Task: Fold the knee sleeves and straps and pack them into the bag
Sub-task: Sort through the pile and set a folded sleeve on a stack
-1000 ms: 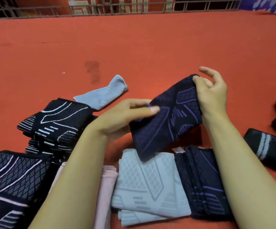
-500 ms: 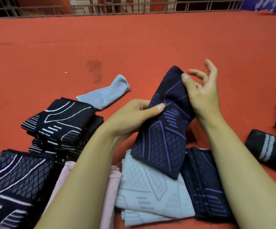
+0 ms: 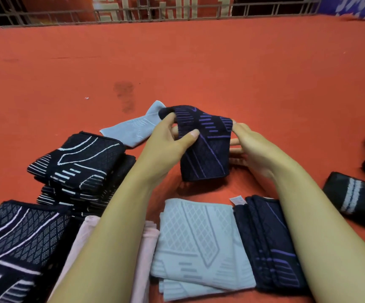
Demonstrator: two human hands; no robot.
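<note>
A navy knee sleeve with purple lines (image 3: 205, 154) is held above the red surface, its top doubled over. My left hand (image 3: 168, 145) pinches its left edge between thumb and fingers. My right hand (image 3: 251, 149) holds its right edge, fingers partly hidden behind the fabric. Below it lie a folded light grey sleeve pile (image 3: 199, 243) and a folded navy-purple sleeve (image 3: 271, 243). No bag is in view.
Stacked black sleeves with white lines (image 3: 78, 169) and another (image 3: 17, 246) lie at the left, pink fabric (image 3: 148, 248) under my left arm. A light grey sleeve (image 3: 133, 127) lies unfolded beyond. A black strap roll with white stripes (image 3: 354, 197) sits at the right on the red surface (image 3: 199, 62).
The navy sleeve has been folded over at its top and moved farther from me. My left hand shifted up to its left edge, my right hand dropped to its right edge.
</note>
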